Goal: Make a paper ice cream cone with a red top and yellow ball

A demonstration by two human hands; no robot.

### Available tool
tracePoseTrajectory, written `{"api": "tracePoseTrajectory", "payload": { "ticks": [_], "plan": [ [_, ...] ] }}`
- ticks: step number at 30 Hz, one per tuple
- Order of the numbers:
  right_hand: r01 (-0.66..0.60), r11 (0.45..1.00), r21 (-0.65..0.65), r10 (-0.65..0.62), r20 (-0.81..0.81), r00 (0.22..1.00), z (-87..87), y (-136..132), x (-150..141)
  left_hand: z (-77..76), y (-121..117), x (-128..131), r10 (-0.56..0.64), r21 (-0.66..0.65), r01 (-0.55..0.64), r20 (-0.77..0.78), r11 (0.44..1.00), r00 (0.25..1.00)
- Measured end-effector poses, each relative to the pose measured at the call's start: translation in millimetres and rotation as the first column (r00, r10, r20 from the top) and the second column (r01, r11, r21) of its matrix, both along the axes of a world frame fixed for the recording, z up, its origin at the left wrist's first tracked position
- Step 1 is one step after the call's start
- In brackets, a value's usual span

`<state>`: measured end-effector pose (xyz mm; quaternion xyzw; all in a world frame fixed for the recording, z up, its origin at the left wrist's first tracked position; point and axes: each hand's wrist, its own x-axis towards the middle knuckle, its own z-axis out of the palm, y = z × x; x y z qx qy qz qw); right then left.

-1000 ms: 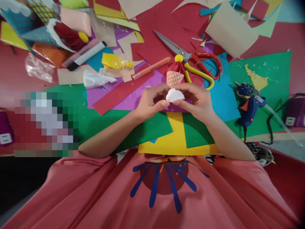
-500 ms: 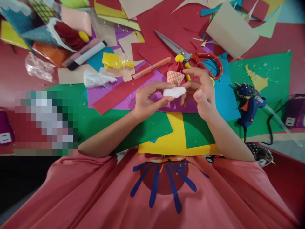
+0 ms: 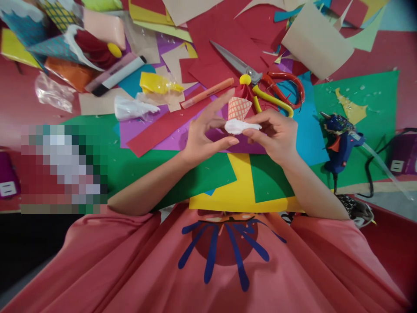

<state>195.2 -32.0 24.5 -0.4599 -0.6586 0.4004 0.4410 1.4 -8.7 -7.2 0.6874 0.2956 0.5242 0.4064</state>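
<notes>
My right hand [image 3: 276,134] pinches one end of a soft white lump of clay [image 3: 239,126] between thumb and fingers. Beside its other end, my left hand [image 3: 205,132] is open, thumb and index finger spread apart. Just beyond the clay lies a small paper cone [image 3: 239,108] with an orange lattice pattern, a red top and a yellow ball [image 3: 245,80]. Scissors [image 3: 250,74] with red and yellow handles lie behind the cone. An orange marker [image 3: 207,93] rests on the paper to the left of it.
A blue glue gun [image 3: 340,148] with a cord lies at the right on green paper [image 3: 378,100]. At upper left are decorated cones [image 3: 58,48], a black-and-white marker [image 3: 119,74] and clay packets, including a wrapped white piece [image 3: 133,108]. Coloured paper scraps cover the back.
The white clay has passed from my left fingers into my right hand's pinch. My left fingers have opened and lifted away, while my right fingers have closed.
</notes>
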Motion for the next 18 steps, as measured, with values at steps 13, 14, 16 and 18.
{"api": "tracePoseTrajectory", "payload": {
  "ticks": [13,14,16,18],
  "plan": [
    [-0.151,0.973,0.176,0.104,0.253,0.962,-8.0,4.5,4.9,5.1,-1.0,-0.5,0.058,-0.060,-0.065,-0.108,0.996,0.992],
    [-0.189,0.958,0.213,0.122,0.292,0.949,-7.7,4.7,4.8,6.6,-0.9,-0.5,0.055,-0.066,-0.064,-0.130,0.996,0.990],
    [-0.238,0.928,0.285,0.136,0.337,0.932,-6.1,4.8,4.3,8.6,-0.2,-1.0,0.041,-0.075,-0.055,-0.176,0.996,0.984],
    [-0.230,0.915,0.333,0.113,0.335,0.936,-3.9,4.3,3.6,8.7,0.4,-1.7,0.021,-0.070,-0.036,-0.197,0.997,0.980]
  ]
}}
